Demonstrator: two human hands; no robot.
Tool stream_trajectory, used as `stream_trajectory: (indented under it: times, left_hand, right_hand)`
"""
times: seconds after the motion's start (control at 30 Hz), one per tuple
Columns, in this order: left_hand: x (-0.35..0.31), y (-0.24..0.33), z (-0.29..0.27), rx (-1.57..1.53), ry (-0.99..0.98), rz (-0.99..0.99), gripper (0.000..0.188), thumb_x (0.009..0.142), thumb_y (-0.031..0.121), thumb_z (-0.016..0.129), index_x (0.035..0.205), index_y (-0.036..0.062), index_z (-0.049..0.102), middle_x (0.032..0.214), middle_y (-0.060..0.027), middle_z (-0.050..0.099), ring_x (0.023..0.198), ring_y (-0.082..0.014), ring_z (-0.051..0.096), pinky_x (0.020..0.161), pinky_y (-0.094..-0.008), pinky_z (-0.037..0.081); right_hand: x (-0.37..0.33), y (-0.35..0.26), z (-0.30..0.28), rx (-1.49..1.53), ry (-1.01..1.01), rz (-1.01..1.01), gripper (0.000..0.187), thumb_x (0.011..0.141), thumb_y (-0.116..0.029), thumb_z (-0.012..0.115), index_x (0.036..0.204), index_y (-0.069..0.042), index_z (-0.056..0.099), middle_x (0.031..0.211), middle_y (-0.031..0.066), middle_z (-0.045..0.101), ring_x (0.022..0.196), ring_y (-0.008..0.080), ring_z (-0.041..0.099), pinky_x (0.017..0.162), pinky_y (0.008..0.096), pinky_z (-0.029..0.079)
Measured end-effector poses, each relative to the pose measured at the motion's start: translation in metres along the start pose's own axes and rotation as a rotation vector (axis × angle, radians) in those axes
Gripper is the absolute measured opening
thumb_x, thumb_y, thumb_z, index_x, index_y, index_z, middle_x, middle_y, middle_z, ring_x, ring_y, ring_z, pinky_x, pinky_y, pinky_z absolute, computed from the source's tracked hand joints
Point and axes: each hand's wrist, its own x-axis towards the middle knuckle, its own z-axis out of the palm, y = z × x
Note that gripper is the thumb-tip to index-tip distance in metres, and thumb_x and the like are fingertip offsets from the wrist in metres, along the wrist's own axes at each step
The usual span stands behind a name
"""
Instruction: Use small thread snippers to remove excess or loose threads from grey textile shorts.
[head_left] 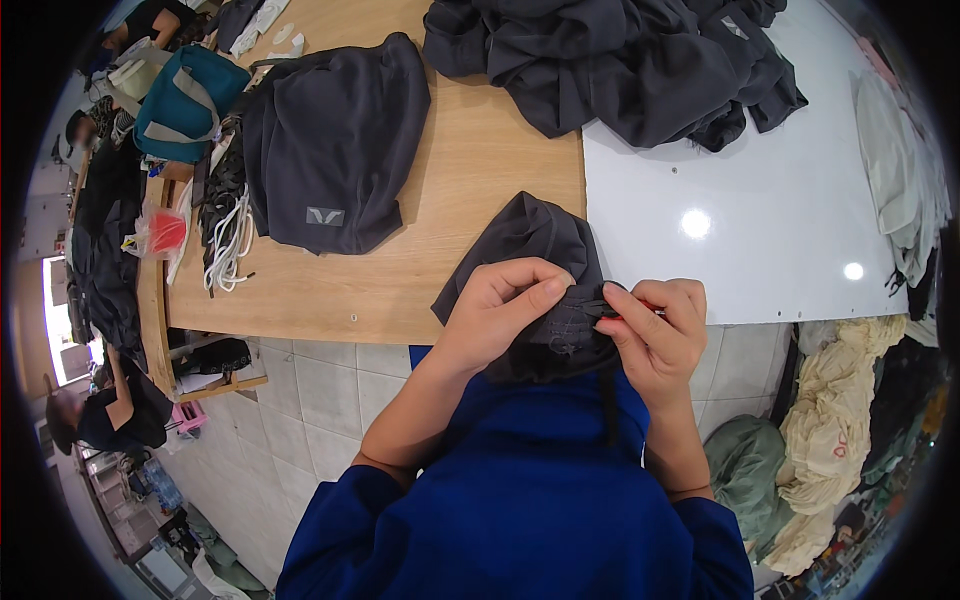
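My left hand [497,305] grips a bunched dark grey garment [532,240] that hangs over the near edge of the wooden table [470,190]. My right hand [655,335] pinches the same garment's edge together with a small red tool [650,309], mostly hidden by the fingers. A dark cord [607,400] dangles from the garment down over my blue top.
A folded dark garment [335,140] lies on the table's left, a heap of dark garments [610,60] at the back on a white tabletop [760,240]. A teal bag [185,100] and white cords [232,240] sit at the far left. Pale fabric piles [840,420] lie on the floor right. Another person [110,410] sits lower left.
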Motion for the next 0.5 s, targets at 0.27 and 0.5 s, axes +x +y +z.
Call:
stream_trajectory:
  times: [0.27,0.5]
  left_hand:
    - [0.0009,0.0014,-0.0007,0.021,-0.008,0.009,0.017,0.093,0.012,0.056,0.096,-0.0031,0.064,0.086,0.0006,0.062,0.079,-0.0037,0.053,0.072,-0.0178,0.044]
    - [0.0016,-0.0004,-0.0015,0.053,0.018,0.023,0.017,0.093,0.013,0.056,0.096,-0.0024,0.063,0.086,0.0014,0.062,0.079,-0.003,0.053,0.072,-0.0174,0.043]
  right_hand:
    - [-0.0053,0.0043,-0.0019,0.014,0.041,0.024,0.034,0.06,-0.022,0.078,0.093,-0.012,0.073,0.075,-0.0014,0.055,0.07,0.0165,0.044,0.062,0.0266,0.036]
    - [-0.0066,-0.0002,-0.0042,0.145,-0.015,0.167,0.044,0.062,-0.034,0.077,0.1,-0.012,0.071,0.074,0.0001,0.054,0.068,0.0179,0.047,0.063,0.0288,0.038]
